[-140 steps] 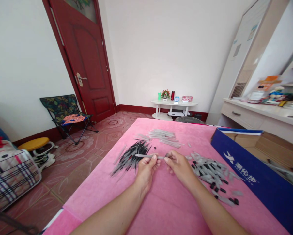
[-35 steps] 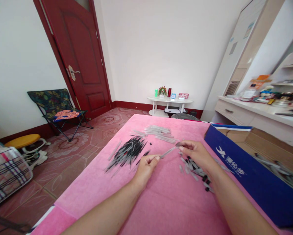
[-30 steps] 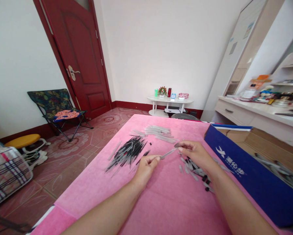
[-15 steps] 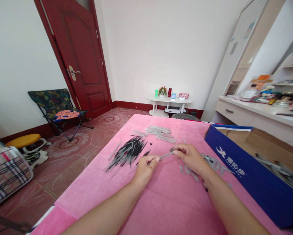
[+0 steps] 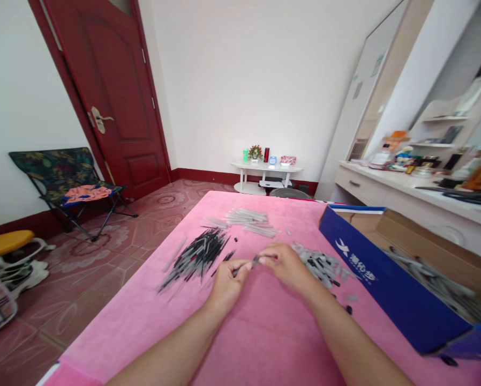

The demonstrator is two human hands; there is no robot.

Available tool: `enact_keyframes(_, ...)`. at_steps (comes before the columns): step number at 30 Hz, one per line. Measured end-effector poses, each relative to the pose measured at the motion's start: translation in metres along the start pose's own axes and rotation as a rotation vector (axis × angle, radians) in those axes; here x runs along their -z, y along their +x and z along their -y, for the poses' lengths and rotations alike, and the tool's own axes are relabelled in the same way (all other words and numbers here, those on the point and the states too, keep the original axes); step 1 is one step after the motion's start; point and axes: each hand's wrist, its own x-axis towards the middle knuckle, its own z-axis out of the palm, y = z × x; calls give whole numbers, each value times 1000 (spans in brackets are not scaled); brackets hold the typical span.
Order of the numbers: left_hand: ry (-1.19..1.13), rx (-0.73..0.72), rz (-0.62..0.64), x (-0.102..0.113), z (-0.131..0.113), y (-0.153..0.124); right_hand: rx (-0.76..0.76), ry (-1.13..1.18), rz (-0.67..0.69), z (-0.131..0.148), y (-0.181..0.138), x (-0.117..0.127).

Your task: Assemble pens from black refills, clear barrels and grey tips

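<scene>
My left hand is closed in a pinch on a slim grey pen, whose end shows between my hands. My right hand pinches the other end, where a thin dark part sticks out by the fingers; its exact kind is blurred. Left of my hands lies a heap of black and grey pen refills. Beyond them are pale translucent tubes, like pen barrels. A pile of short grey and black pieces, like pen caps and plugs, spreads beside my right hand.
A blue cardboard box holding several grey pens stands at the right on the pink cloth. A few loose black bits lie near my right forearm. A folding chair and a white dresser stand beyond the table.
My hands have come closer together, and the length of grey pen showing between them is shorter. The view has turned slightly to the right.
</scene>
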Motion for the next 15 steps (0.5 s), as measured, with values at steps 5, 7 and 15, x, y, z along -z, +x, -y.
enact_keyframes(5,-76,30,105,-2,-4,-1,5,-489,125,32,-5,8)
enact_keyframes(7,-116,65,136,-1,-7,-4,-11,-586,178,43,-9,17)
enact_keyframes(15,-358,146,51,-1,-8,-6,-219,-712,-307,19,-37,147)
